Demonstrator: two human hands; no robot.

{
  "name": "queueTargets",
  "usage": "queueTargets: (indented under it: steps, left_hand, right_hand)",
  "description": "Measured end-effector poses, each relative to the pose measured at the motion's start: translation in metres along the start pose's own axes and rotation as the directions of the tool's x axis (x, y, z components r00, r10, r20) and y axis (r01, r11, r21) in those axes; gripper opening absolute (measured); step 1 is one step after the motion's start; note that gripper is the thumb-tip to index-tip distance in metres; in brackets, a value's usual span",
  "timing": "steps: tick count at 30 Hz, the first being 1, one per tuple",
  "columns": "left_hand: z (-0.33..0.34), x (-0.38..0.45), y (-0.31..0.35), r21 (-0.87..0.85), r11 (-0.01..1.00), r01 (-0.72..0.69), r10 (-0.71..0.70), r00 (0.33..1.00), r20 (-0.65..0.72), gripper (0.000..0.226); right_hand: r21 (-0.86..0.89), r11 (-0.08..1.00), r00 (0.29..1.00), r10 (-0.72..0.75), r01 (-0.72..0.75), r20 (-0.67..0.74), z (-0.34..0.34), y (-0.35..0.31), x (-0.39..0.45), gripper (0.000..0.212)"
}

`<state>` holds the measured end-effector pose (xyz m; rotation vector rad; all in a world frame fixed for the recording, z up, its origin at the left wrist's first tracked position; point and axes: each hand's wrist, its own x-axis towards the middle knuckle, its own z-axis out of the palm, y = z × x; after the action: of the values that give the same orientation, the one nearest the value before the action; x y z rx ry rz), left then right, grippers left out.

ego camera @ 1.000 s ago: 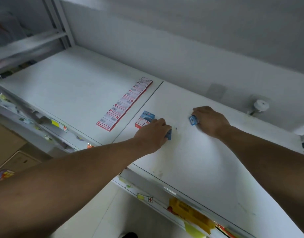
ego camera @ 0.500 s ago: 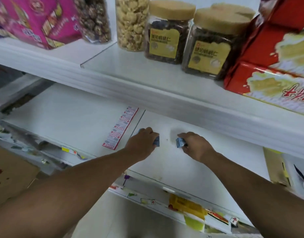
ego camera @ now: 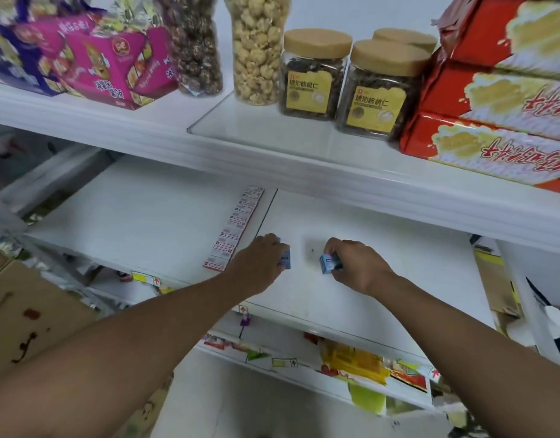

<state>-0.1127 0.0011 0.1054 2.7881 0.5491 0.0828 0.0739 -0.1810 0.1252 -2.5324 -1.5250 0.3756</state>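
Head view, writing first: two square clear jars (ego camera: 311,74) with round tan lids stand at 12 o'clock on the upper shelf (ego camera: 272,131), and their yellow labels read 琥珀核桃仁 in dark characters over a dark brown filling. At 2 o'clock lie stacked glossy red cartons (ego camera: 493,99) with large red characters printed upside down, which I cannot read surely. At 10 o'clock sit pink boxes (ego camera: 105,64) with white characters too blurred to make out, and at 11 o'clock stand a tall clear jar of pale popcorn (ego camera: 256,49) and one of dark clusters (ego camera: 196,42). On the lower white shelf (ego camera: 398,289), smooth and matt, the left hand (ego camera: 259,263) curls its fingers over a small blue box (ego camera: 285,260), gripping it at the fingertips; only one narrow printed face shows. At 3 o'clock from it and near, the right hand (ego camera: 354,267) pinches a second small blue box (ego camera: 328,263) between thumb and fingers; this one is a light blue cardboard cube with white print too small to read. Both boxes sit low against the shelf surface near its middle. At 10 o'clock from the left hand lies a row of red-and-white packs (ego camera: 233,232), flat and end to end along the shelf seam. Price tags with red arrows (ego camera: 146,278) line the shelf's front edge, and a brown stained cardboard carton (ego camera: 19,311) stands at 8 o'clock
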Motion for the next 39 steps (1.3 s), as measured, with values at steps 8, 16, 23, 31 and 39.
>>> queueTargets:
  steps: [8, 16, 23, 31, 39]
  left_hand:
    - [-0.019, -0.054, 0.041, 0.026, 0.996, 0.089, -0.089, 0.996, -0.015, 0.023]
    - [0.009, -0.141, 0.078, 0.023, 0.992, 0.122, -0.120, 0.989, -0.085, 0.054]
    - [-0.010, -0.178, 0.090, 0.044, 0.990, 0.136, -0.130, 0.986, -0.107, 0.052]
    - [-0.044, -0.183, 0.080, 0.137, 0.988, 0.072, -0.059, 0.993, -0.097, 0.043]
    - [-0.049, -0.209, 0.026, 0.097, 0.995, 0.007, -0.006, 1.000, -0.017, 0.033]
  right_hand:
    - [0.045, 0.997, 0.998, -0.066, 0.067, -0.023, 0.001, -0.003, -0.050, 0.032]
    - [0.121, 0.988, 0.995, -0.101, 0.101, -0.002, 0.015, -0.011, -0.106, 0.031]
    - [0.127, 0.983, 0.991, -0.134, 0.130, 0.018, 0.012, -0.030, -0.139, 0.035]
    - [0.045, 0.995, 0.996, -0.087, 0.087, 0.005, -0.002, -0.062, -0.147, 0.040]
    - [0.008, 0.999, 0.997, -0.052, 0.052, 0.064, 0.015, -0.117, -0.145, 0.043]
